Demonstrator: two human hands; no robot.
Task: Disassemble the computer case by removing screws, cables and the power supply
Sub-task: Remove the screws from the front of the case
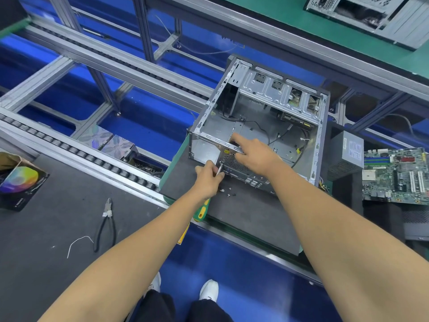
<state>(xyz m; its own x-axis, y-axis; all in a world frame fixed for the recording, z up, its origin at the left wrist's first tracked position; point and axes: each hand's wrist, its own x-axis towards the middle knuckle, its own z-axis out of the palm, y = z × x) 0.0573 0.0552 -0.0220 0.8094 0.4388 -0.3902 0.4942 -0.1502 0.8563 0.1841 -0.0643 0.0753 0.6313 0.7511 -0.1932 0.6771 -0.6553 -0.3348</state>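
An open grey computer case [318,145] lies on its side on a dark mat [243,212], with loose black cables [274,133] inside. My left hand [206,180] is shut on a small metal part at the case's rear panel; what the part is I cannot tell. My right hand [253,152] reaches over the case's near rim, fingers on the rim by the rear grille. A few loose screws [228,192] lie on the mat below my left hand. A green-and-yellow screwdriver handle [202,211] sticks out under my left wrist.
A black power supply [348,154] and a green motherboard [397,175] lie right of the case. Black-handled cutters [105,225] and a white wire scrap [77,244] rest on the dark table at left, near a box [18,182]. A roller conveyor [76,152] runs behind. Another case [371,17] sits top right.
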